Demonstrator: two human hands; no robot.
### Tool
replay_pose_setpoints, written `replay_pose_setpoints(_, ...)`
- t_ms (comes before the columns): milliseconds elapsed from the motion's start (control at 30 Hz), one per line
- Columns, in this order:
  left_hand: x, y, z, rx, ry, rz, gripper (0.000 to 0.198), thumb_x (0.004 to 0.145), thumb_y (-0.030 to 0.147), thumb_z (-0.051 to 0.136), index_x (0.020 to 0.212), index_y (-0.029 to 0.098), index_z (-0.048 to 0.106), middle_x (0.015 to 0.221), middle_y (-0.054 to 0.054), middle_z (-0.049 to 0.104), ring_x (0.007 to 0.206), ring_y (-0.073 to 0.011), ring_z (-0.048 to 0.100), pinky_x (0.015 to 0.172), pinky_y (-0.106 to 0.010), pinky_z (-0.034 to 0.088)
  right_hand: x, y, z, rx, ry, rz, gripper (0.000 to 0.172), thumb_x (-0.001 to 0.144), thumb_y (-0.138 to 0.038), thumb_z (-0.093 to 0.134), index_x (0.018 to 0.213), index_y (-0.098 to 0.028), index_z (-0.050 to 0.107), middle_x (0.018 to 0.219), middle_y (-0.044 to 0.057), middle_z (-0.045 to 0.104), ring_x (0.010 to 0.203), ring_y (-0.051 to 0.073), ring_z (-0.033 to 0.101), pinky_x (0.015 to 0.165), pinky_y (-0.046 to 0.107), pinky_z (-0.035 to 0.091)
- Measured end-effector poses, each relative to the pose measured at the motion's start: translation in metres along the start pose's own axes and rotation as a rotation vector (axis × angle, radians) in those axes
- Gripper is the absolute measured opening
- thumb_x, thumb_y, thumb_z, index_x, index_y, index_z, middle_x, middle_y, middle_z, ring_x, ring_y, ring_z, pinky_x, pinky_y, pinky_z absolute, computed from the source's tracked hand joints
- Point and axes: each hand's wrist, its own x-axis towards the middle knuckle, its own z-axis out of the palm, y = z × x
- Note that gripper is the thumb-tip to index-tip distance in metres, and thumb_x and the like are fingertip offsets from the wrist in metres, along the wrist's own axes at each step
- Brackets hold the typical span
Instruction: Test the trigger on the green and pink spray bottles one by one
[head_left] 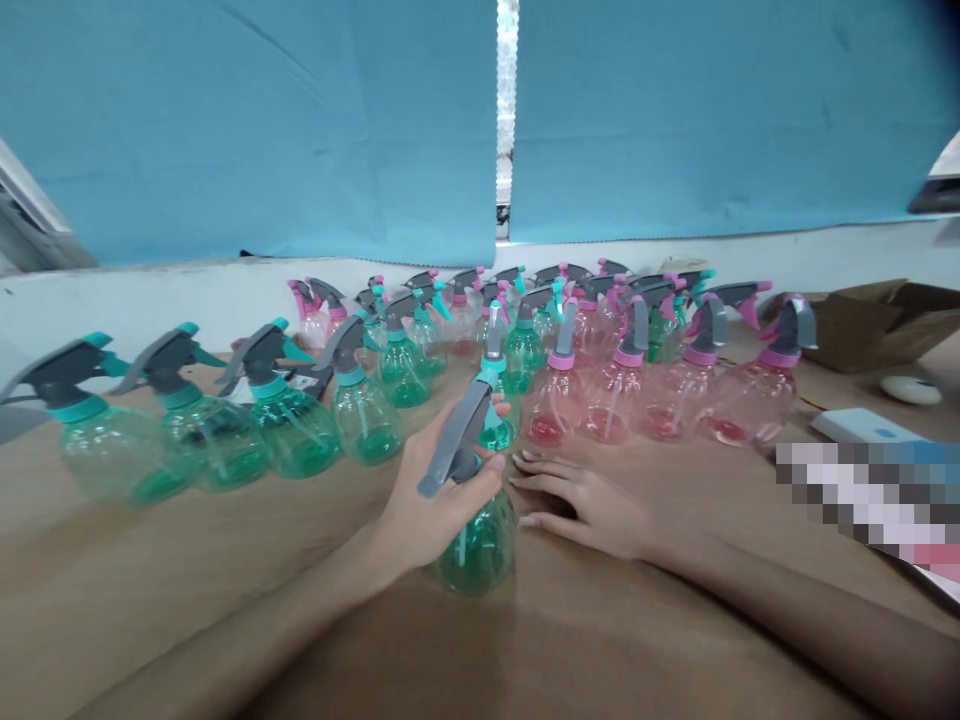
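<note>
My left hand (431,500) is wrapped round the neck of a green spray bottle (476,550) with a grey and teal trigger head, at the front middle of the table. The bottle is see-through and looks tilted; part of its neck is hidden by my fingers. My right hand (592,500) lies palm down on the wood just to its right, fingers stretched out and apart, holding nothing. Right behind the held bottle stands another green spray bottle (496,432), partly covered by my hand. Beyond my right hand is a pink spray bottle (551,405).
Green spray bottles (296,435) line the left, and pink ones (750,405) the right. Several more of both colours stand behind. At the right are a cardboard box (870,325), a white mouse (910,390) and a white box (862,425). Blue cloth (262,130) hangs at the back.
</note>
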Motion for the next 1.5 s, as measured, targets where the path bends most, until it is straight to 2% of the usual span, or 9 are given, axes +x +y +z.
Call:
replay_pose_setpoints(200,-0.0001,-0.001,-0.0004,0.01,0.003,0.0,0.035,0.081,0.022,0.053,0.116,0.028,0.054,0.11,-0.003,0.065,0.079,-0.0169,0.064,0.071,-0.032,0.052,-0.0002,0.0009,0.0004,0.005,-0.007,0.009,0.048,0.087,-0.048,0.048,0.129,-0.024,0.049,0.135,0.008,0.049,0.126,0.024,0.042,0.103,0.044,0.036)
replay_pose_setpoints(367,0.0,-0.0006,-0.0002,0.0,0.023,-0.003,0.036,0.08,0.021,0.055,0.116,0.027,0.052,0.108,-0.002,0.065,0.082,-0.0165,0.064,0.076,-0.031,0.051,-0.0001,0.0014,0.0005,-0.01,-0.021,0.013,0.049,0.088,-0.048,0.047,0.129,-0.023,0.049,0.135,0.008,0.049,0.126,0.024,0.042,0.104,0.044,0.036)
replay_pose_setpoints(600,0.0003,0.0002,-0.0003,-0.007,0.017,-0.006,0.036,0.08,0.021,0.054,0.115,0.028,0.054,0.115,-0.002,0.063,0.079,-0.0169,0.065,0.073,-0.032,0.052,-0.0002,0.0004,0.0002,0.004,-0.004,0.008,0.048,0.087,-0.048,0.048,0.129,-0.024,0.049,0.134,0.008,0.049,0.126,0.024,0.042,0.103,0.044,0.036)
replay_pose_setpoints(767,0.001,0.002,0.0,-0.032,-0.004,-0.001,0.032,0.081,0.02,0.053,0.111,0.029,0.056,0.116,-0.002,0.063,0.086,-0.0175,0.064,0.077,-0.033,0.051,0.0001,0.0015,0.0005,-0.021,-0.024,0.013,0.05,0.088,-0.05,0.046,0.129,-0.022,0.049,0.134,0.008,0.049,0.127,0.023,0.041,0.104,0.042,0.036)
replay_pose_setpoints(867,0.0009,0.0028,-0.0014,-0.017,0.018,0.002,0.032,0.078,0.018,0.054,0.109,0.028,0.055,0.108,-0.001,0.065,0.083,-0.0167,0.064,0.078,-0.032,0.05,0.0001,0.0024,0.0008,-0.017,-0.028,0.012,0.05,0.088,-0.05,0.046,0.129,-0.022,0.049,0.134,0.008,0.049,0.127,0.023,0.041,0.104,0.043,0.036)
replay_pose_setpoints(1000,-0.0005,0.0029,-0.005,0.055,0.017,0.012,0.021,0.076,0.018,0.052,0.096,0.025,0.055,0.085,0.001,0.066,0.071,-0.0166,0.062,0.068,-0.031,0.05,0.0001,0.0019,0.0007,-0.021,-0.024,0.011,0.049,0.087,-0.05,0.047,0.129,-0.023,0.049,0.135,0.008,0.049,0.127,0.023,0.041,0.104,0.043,0.036)
replay_pose_setpoints(1200,-0.001,0.0052,-0.0088,0.119,0.009,0.031,0.009,0.077,0.022,0.05,0.085,0.024,0.053,0.083,0.0,0.062,0.07,-0.0173,0.061,0.061,-0.029,0.048,0.0004,-0.0007,-0.0011,-0.041,-0.044,0.025,0.051,0.088,-0.051,0.044,0.127,-0.019,0.051,0.135,0.009,0.048,0.127,0.022,0.04,0.105,0.041,0.034)
replay_pose_setpoints(1300,-0.0003,0.0057,-0.0085,0.101,0.002,0.028,0.013,0.076,0.022,0.051,0.089,0.025,0.054,0.086,-0.001,0.065,0.074,-0.0191,0.063,0.064,-0.031,0.05,0.0005,-0.0008,-0.0014,-0.046,-0.043,0.026,0.051,0.088,-0.051,0.044,0.127,-0.019,0.051,0.135,0.009,0.048,0.127,0.023,0.041,0.105,0.042,0.035)
replay_pose_setpoints(1500,-0.0017,-0.0013,-0.0008,0.055,0.072,0.012,0.037,0.081,0.024,0.053,0.117,0.027,0.05,0.106,-0.002,0.065,0.095,-0.0217,0.062,0.083,-0.035,0.049,0.0022,-0.0008,-0.0007,-0.067,-0.034,0.003,0.048,0.089,-0.048,0.044,0.127,-0.018,0.051,0.133,0.01,0.051,0.125,0.023,0.043,0.104,0.041,0.036)
